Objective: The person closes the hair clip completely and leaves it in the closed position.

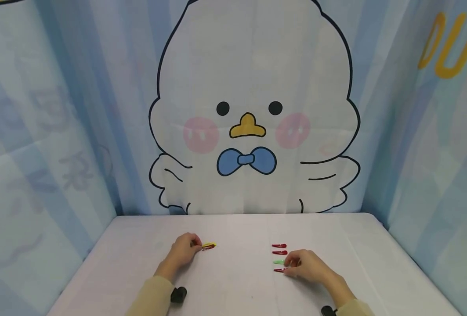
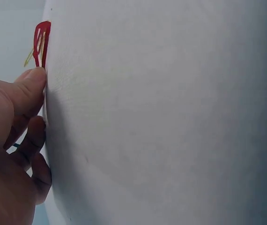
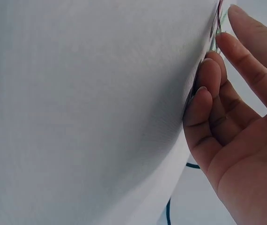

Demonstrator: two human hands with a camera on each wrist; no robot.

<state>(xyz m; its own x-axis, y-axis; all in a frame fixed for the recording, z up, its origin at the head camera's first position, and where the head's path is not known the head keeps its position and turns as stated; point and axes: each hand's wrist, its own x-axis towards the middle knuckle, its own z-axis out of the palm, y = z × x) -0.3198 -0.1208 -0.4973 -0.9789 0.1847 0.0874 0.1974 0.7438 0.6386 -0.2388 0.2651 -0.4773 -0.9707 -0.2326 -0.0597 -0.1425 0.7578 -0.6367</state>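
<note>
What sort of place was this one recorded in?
Probably a small indoor booth, perhaps for filming: a cartoon-bird backdrop stands behind a white-covered table, with blue-and-white side curtains closing in the left and right.

Diffuse light, soft shadows, dimmer wrist views

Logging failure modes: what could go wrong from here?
The left hand pinches a red clip with a yellow clip right beside it; moving one may drag the other. The right hand is right by both the green clip and the front red clip, so it could knock one askew.
</note>
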